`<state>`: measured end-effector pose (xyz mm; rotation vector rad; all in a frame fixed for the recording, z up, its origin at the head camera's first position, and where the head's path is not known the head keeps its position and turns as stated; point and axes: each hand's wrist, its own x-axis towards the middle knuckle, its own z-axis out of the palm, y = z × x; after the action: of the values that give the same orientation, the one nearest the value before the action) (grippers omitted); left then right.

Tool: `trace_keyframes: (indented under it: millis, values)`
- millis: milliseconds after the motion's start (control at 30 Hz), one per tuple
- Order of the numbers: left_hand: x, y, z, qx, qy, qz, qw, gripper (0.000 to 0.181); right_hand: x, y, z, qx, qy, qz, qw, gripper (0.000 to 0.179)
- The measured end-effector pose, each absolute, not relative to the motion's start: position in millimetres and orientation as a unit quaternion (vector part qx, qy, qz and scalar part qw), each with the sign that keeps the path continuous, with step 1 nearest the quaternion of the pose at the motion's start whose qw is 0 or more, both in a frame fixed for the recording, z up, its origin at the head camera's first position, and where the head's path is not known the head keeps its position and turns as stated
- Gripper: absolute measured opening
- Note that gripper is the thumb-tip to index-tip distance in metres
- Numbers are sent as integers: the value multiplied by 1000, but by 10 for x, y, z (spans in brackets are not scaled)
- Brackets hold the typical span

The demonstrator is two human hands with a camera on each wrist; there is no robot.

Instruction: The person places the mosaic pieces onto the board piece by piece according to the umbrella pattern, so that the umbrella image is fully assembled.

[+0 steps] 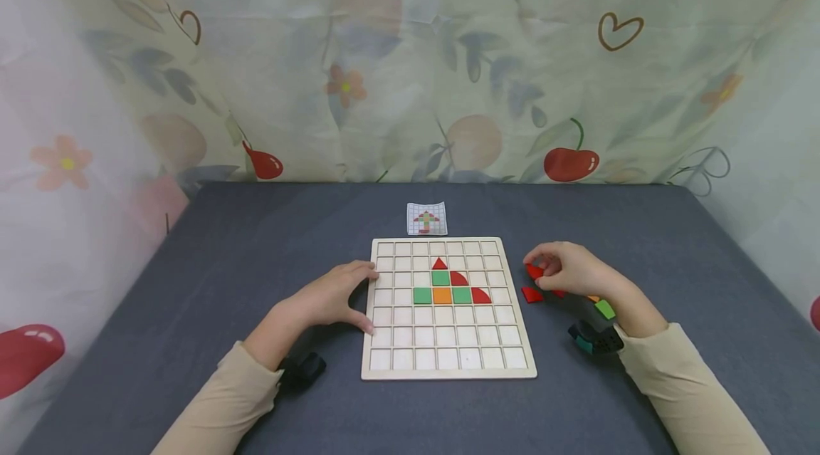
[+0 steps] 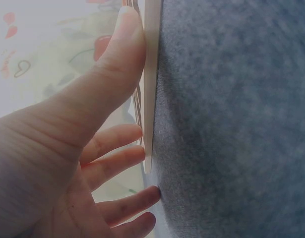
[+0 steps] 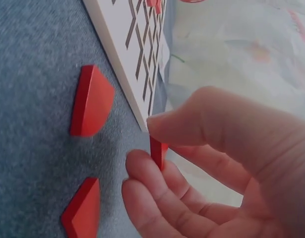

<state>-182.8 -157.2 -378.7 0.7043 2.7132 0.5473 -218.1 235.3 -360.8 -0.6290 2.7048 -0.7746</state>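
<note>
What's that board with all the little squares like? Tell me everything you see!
The board looks like pale wood, squarish, with a rim and lines making seven rows of seven little squares. It lies flat on the dark table. In it sit one red triangle, three green squares, one orange square and two rounded red pieces. The left hand touches its left edge.

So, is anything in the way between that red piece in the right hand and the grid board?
Nothing visible is. The right hand pinches the red piece just off the right edge of the grid board; the second red piece lies nearer the person, off the direct path.
</note>
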Motion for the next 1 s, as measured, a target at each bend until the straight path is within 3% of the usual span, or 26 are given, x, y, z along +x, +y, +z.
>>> trace_keyframes:
  millis: [633, 1000]
  values:
    - [-1834, -1572, -3796, 240, 941, 189, 148, 87, -2105, 2079, -3578, -232, 915, -317, 91, 32]
    - [-1831, -1565, -3784, 238, 942, 189, 146, 88, -2104, 1948, -3599, -243, 894, -360, 111, 41]
